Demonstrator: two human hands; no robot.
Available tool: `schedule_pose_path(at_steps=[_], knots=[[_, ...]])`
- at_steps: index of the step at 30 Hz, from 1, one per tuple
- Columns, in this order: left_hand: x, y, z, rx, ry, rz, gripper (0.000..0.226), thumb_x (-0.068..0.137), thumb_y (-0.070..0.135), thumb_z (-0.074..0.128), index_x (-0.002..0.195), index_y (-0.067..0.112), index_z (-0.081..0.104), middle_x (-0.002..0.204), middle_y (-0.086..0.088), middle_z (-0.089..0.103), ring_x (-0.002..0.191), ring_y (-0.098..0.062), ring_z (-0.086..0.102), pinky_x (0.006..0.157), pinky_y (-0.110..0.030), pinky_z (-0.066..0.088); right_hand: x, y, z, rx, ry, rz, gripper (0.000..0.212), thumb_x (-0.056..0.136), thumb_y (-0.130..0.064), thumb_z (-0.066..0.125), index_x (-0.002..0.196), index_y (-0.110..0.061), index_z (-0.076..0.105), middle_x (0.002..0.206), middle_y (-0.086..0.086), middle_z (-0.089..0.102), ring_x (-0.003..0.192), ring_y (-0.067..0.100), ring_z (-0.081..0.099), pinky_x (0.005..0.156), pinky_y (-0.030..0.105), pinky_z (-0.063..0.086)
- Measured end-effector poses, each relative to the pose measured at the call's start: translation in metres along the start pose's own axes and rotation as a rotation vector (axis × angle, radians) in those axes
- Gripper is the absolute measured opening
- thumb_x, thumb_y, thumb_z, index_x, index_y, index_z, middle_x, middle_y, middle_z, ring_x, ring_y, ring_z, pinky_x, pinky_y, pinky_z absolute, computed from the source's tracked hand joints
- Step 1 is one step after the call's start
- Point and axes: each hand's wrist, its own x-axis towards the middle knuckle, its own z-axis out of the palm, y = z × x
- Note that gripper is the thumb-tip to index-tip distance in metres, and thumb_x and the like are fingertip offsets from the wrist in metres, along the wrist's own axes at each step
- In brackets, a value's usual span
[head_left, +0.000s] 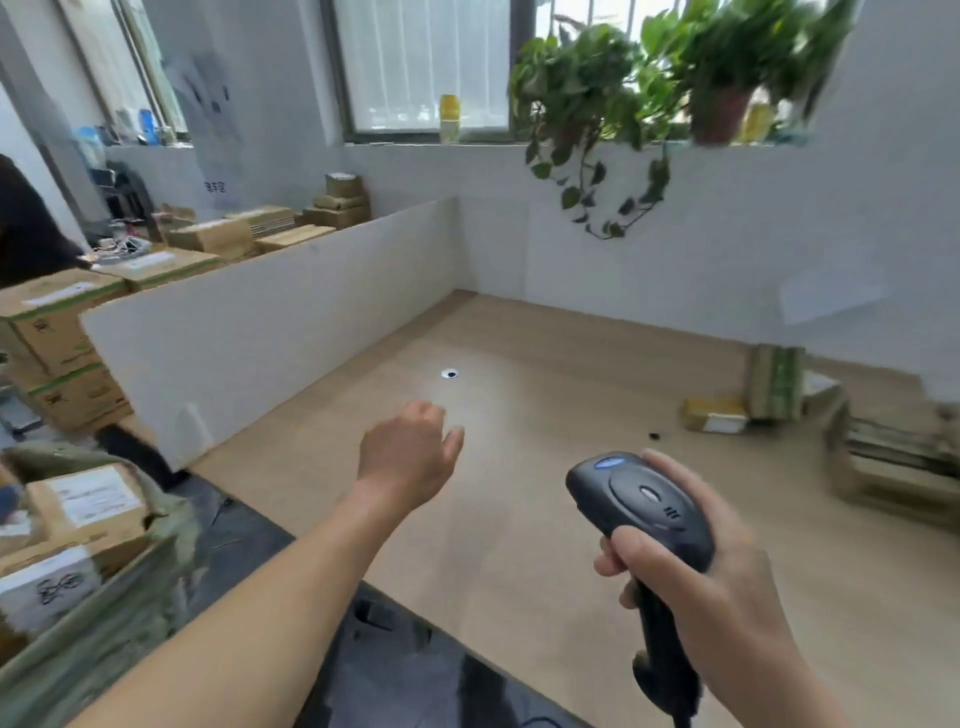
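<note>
My right hand (711, 577) grips the handle of a black barcode scanner (639, 504), its head pointing away over the wooden table (519, 467). My left hand (408, 452) hovers above the table's left part, back of the hand up, fingers loosely curled and holding nothing. At the table's right side lie several cardboard parcels (714, 414), one small and flat, others stacked behind it.
A white partition (270, 322) walls the table's left and back. A sack of labelled boxes (83, 525) sits at lower left on the floor. More cartons (57, 332) stand beyond the partition. Potted plants (717, 78) line the windowsill. A small round cap (449, 373) marks the tabletop.
</note>
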Motion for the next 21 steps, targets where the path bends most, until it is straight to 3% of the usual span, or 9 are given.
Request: schedule_pose_path(at_steps=[4, 6, 10, 19, 21], knots=[[0.014, 0.091, 0.004, -0.016, -0.005, 0.126, 0.045, 0.103, 0.05, 0.038, 0.124, 0.017, 0.062, 0.129, -0.001, 0.061, 0.117, -0.026, 0.057, 0.085, -0.035, 0.044, -0.011, -0.004, -0.074, -0.056, 0.125, -0.021, 0.07, 0.074, -0.001, 0.087, 0.131, -0.028, 0.059, 0.083, 0.016, 0.076, 0.067, 0.032, 0.073, 0.05, 0.034, 0.055], [0.022, 0.129, 0.009, -0.027, -0.018, 0.195, 0.048, 0.102, 0.053, 0.038, 0.122, 0.017, 0.063, 0.126, -0.002, 0.062, 0.117, -0.026, 0.057, 0.086, -0.036, 0.045, -0.016, -0.005, -0.104, -0.063, 0.197, -0.016, 0.064, 0.08, 0.005, 0.078, 0.133, -0.026, 0.059, 0.084, 0.015, 0.076, 0.066, 0.033, 0.074, 0.05, 0.036, 0.055], [0.037, 0.196, 0.022, -0.075, -0.07, 0.301, 0.053, 0.102, 0.058, 0.036, 0.123, 0.016, 0.062, 0.129, -0.002, 0.061, 0.121, -0.024, 0.054, 0.086, -0.035, 0.044, -0.021, -0.003, -0.148, -0.086, 0.316, -0.011, 0.062, 0.082, 0.005, 0.075, 0.134, -0.024, 0.058, 0.085, 0.012, 0.077, 0.067, 0.033, 0.074, 0.051, 0.041, 0.056], [0.111, 0.298, 0.09, -0.122, -0.213, 0.465, 0.051, 0.1, 0.058, 0.038, 0.116, 0.016, 0.062, 0.124, -0.005, 0.061, 0.12, -0.025, 0.053, 0.09, -0.038, 0.046, 0.016, 0.018, -0.208, -0.07, 0.511, 0.006, 0.066, 0.07, -0.01, 0.078, 0.131, -0.027, 0.059, 0.083, 0.015, 0.076, 0.066, 0.034, 0.073, 0.048, 0.032, 0.056], [0.14, 0.315, 0.112, -0.123, -0.25, 0.485, 0.05, 0.099, 0.058, 0.04, 0.114, 0.016, 0.062, 0.122, -0.005, 0.061, 0.118, -0.025, 0.054, 0.089, -0.038, 0.047, 0.039, 0.026, -0.219, -0.081, 0.557, 0.022, 0.066, 0.073, -0.005, 0.078, 0.133, -0.024, 0.058, 0.083, 0.015, 0.076, 0.066, 0.035, 0.073, 0.047, 0.033, 0.055]])
